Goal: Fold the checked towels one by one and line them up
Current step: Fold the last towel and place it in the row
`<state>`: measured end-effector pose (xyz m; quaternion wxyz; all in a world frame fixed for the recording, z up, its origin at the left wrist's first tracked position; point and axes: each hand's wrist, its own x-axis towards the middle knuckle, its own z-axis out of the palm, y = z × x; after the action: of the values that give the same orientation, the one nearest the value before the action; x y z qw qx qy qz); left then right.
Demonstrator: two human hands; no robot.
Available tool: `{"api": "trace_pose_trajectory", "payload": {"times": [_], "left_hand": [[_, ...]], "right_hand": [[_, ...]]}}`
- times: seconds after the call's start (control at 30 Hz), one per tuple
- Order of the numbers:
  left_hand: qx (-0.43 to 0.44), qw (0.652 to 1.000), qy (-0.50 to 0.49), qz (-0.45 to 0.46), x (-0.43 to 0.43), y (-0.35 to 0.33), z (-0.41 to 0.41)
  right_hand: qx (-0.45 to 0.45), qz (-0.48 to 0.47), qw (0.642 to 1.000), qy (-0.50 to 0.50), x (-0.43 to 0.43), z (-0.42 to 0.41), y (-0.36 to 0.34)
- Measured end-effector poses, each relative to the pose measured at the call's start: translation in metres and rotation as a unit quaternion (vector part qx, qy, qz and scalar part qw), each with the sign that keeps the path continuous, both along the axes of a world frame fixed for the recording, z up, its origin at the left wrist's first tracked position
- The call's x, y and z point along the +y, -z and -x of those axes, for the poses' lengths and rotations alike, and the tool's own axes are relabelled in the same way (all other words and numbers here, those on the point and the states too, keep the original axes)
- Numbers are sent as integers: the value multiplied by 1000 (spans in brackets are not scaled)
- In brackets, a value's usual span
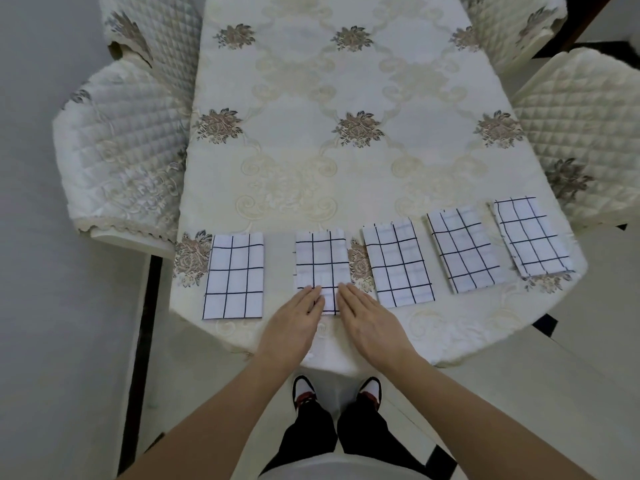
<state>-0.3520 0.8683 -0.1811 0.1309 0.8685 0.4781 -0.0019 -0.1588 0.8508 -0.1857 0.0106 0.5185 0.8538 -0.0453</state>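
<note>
The leftmost towel (233,275), white with dark checks and folded into a narrow rectangle, lies near the near left corner of the surface (311,140), squared to the near edge. The second towel (320,258) lies to its right with a gap between them, directly in front of the person. The third towel (398,263), fourth towel (462,251) and fifth towel (530,235) carry the row on toward the near right corner, each folded the same way, apart from its neighbour and turned a little more than the one before.

Both hands rest on the near end of the second towel. The left hand (294,318) lies palm down, its fingers (313,296) straight and held together, the tips on the towel's near left corner. The right hand (369,318) mirrors it, palm down and flat, with straight fingers over the near right corner. Neither hand grips the cloth; both lie open and flat on it. The hands angle in toward each other, with a strip of check showing between the fingertips. Both bare forearms reach in from the bottom of the view and cross the near edge.

The surface wears a cream cloth with embroidered flowers. A quilted chair (121,150) stands at its left edge, and another chair (581,133) at its right edge. Below the near edge, dark trousers (308,441) and shoes (304,393) show above a pale floor
</note>
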Motion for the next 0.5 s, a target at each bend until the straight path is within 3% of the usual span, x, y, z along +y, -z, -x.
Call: {"api": "trace_pose_trajectory", "payload": {"times": [0.5], "left_hand": [[5, 999, -40, 4, -4, -1, -13]], "right_hand": [[-7, -1, 1000, 6, 4, -7, -3]]}}
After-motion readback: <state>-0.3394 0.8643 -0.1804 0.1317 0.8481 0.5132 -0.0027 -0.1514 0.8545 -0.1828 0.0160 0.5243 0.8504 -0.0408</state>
